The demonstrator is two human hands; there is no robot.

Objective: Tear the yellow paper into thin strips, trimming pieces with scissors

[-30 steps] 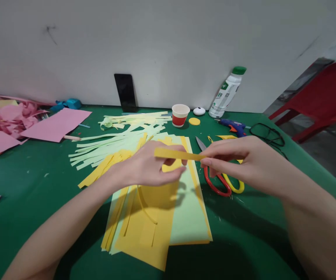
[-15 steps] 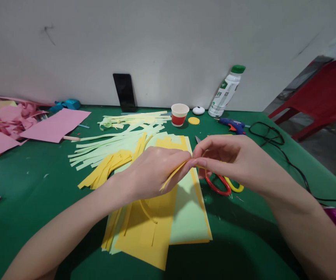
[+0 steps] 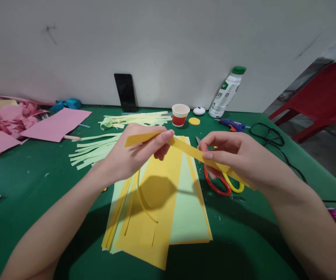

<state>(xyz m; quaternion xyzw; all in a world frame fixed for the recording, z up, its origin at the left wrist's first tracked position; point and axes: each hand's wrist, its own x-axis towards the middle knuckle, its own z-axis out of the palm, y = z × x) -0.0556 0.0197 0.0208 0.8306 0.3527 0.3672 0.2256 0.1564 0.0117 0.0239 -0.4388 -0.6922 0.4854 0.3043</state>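
Note:
A yellow paper strip stretches between my two hands, slanting down to the right. My left hand pinches it between thumb and fingers, with a short end sticking out to the left. My right hand grips the strip farther along, and its other end passes below the palm. Beneath lie yellow paper sheets with cuts in them, on top of pale green paper. Scissors with red and yellow handles rest on the table, partly hidden by my right hand.
Pale green strips lie at the left, and pink paper beyond them. Along the wall stand a black phone, a paper cup and a leaning bottle. A blue glue gun trails a black cord.
My hands have moved apart; the left went up and to the left. The yellow strip, mostly hidden at my fingers before, now shows stretched out between them.

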